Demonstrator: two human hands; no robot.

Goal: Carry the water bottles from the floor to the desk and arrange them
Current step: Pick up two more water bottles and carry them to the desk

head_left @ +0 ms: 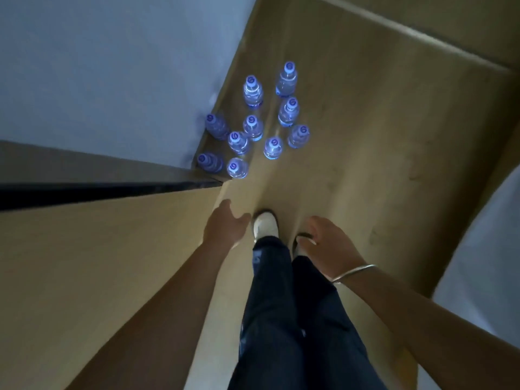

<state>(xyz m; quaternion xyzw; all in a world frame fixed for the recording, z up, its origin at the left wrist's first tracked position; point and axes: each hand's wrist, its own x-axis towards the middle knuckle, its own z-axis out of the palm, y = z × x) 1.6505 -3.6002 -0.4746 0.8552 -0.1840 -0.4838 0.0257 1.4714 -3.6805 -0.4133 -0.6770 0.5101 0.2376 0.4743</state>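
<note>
Bottles [254, 128]: ten or so, all on the floor [365, 136], clustered in the corner where the grey wall [98, 66] meets the desk's dark edge [98, 190]. Every one stands upright, cap to the camera, so the long axis runs straight up at you. Caps are blue-white; bodies clear. Some stand close to touching, others with gaps between.

Your left hand [225, 225] is out in front, fingers relaxed and slightly spread, holding nothing. Your right hand [327, 243] hangs over the shoes [266, 225], fingers loosely curled, thumb apart, also empty. A bangle [353, 273] sits on the right wrist.

The relation that matters: the cluster lies ahead of both hands and a little to the left, well apart from the fingertips and lower down, since you stand upright. The nearest bottle [237, 167] sits just beside the desk corner, roughly in line with your left hand. That hand is the nearer one. The right-side bottles [298, 136] fall closer to the right hand's line.

Judgement: nothing is carried yet; no bottle shows on the desk top [84, 263], which lies to your left. Next comes a step in and a bend. With the bottles upright, a grip from above round the neck or shoulder suits; packed neighbours may tip if knuckles brush them.
</note>
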